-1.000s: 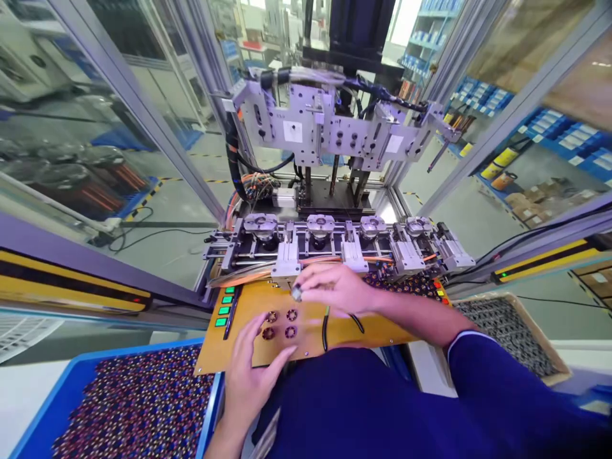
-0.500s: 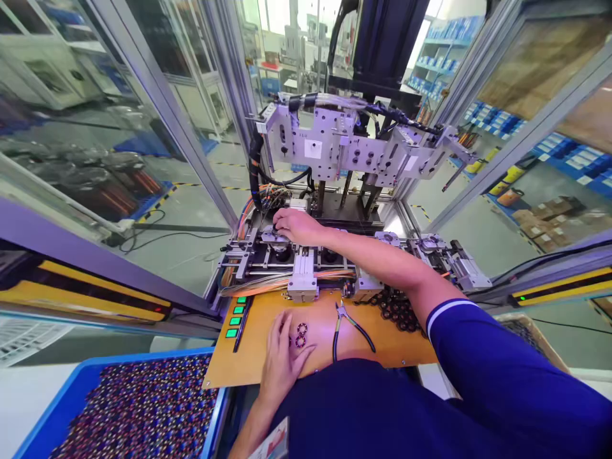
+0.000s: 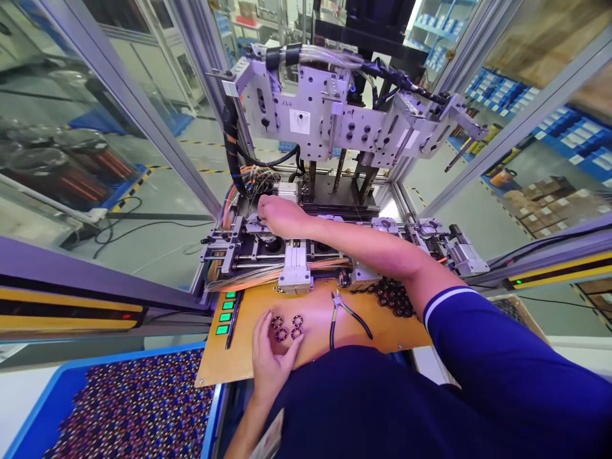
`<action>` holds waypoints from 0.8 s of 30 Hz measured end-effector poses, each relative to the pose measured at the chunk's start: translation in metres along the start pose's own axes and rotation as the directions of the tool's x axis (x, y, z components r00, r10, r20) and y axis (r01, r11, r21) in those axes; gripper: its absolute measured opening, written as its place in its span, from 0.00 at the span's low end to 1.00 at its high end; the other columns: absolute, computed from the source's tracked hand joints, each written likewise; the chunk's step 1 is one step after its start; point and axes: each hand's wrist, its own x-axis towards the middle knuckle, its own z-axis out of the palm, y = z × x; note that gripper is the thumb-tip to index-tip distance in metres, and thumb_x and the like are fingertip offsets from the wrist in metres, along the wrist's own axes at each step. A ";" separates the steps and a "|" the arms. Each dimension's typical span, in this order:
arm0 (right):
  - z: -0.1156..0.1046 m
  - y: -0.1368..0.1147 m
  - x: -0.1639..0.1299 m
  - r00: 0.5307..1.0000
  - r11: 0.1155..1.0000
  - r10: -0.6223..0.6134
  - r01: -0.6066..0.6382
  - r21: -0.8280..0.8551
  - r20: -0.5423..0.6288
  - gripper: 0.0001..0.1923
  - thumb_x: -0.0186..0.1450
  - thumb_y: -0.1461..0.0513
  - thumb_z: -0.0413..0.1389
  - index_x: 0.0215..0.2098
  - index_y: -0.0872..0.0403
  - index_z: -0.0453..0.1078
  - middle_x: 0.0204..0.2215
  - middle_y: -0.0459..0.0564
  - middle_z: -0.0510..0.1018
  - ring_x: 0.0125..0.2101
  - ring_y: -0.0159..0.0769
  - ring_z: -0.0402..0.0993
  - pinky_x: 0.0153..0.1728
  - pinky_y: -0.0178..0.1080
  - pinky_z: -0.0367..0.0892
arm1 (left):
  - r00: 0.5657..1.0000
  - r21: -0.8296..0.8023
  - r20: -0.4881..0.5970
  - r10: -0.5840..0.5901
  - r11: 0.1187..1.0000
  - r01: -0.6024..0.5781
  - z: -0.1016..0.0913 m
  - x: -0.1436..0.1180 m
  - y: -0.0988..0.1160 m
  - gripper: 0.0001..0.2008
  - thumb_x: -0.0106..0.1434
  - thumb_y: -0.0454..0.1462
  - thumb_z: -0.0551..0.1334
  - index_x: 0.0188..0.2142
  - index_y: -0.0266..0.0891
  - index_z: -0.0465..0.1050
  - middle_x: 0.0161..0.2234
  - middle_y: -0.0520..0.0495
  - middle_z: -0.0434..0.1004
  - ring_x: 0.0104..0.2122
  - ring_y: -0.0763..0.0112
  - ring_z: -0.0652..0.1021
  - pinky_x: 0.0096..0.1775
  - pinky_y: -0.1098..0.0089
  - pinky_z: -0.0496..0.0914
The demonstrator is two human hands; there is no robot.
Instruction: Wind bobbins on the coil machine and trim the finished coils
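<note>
Right hand (image 3: 282, 217) is reaching into the leftmost metal fixture nest (image 3: 258, 224), fingers curled, can't tell on what. Left hand (image 3: 270, 360) rests open by 3 small dark wound ring coils (image 3: 287, 327) on the orange board's (image 3: 248, 357) front edge. 3 more nests look unloaded.

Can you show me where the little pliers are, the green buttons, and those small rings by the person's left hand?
Pliers (image 3: 336, 301), head view, on the metal jaws' pivot.
Green buttons (image 3: 225, 312), head view, on the middle of the lit column.
Small rings (image 3: 287, 326), head view, amid the cluster on the board.
</note>
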 end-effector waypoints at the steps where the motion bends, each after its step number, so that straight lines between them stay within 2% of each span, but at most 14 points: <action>1: -0.001 -0.001 0.000 1.000 1.000 0.006 -0.006 -0.015 0.009 0.08 0.68 0.71 0.50 0.36 0.61 0.72 0.45 0.57 0.73 0.45 0.41 0.69 0.43 0.40 0.68 | 1.000 0.000 0.000 -0.003 1.000 0.003 0.000 0.000 0.000 0.42 0.57 0.43 0.70 0.66 0.38 0.56 0.57 0.30 0.69 0.56 0.49 0.73 0.56 0.49 0.71; 9: -0.011 -0.014 -0.001 0.997 0.994 0.036 -0.029 -0.109 0.062 0.08 0.67 0.71 0.50 0.38 0.63 0.72 0.46 0.61 0.74 0.46 0.46 0.70 0.45 0.45 0.70 | 1.000 -0.005 -0.005 -0.014 1.000 0.014 -0.001 0.000 0.001 0.40 0.57 0.42 0.71 0.65 0.38 0.57 0.57 0.30 0.69 0.56 0.48 0.73 0.55 0.49 0.72; 16: -0.011 -0.013 0.000 0.996 0.991 0.039 -0.028 -0.132 0.080 0.09 0.68 0.70 0.49 0.38 0.63 0.72 0.45 0.60 0.74 0.44 0.43 0.71 0.43 0.43 0.70 | 1.000 -0.008 -0.022 -0.008 1.000 0.008 -0.002 0.000 0.002 0.39 0.57 0.42 0.70 0.65 0.37 0.59 0.56 0.30 0.70 0.56 0.47 0.73 0.55 0.48 0.71; 24: -0.005 -0.006 -0.019 0.992 0.990 -0.097 0.104 -0.096 0.075 0.12 0.65 0.74 0.48 0.39 0.62 0.72 0.50 0.61 0.74 0.50 0.47 0.69 0.50 0.49 0.67 | 0.999 0.000 -0.044 -0.015 1.000 0.015 0.001 0.002 0.001 0.38 0.58 0.43 0.70 0.64 0.38 0.59 0.56 0.32 0.70 0.56 0.50 0.74 0.53 0.52 0.73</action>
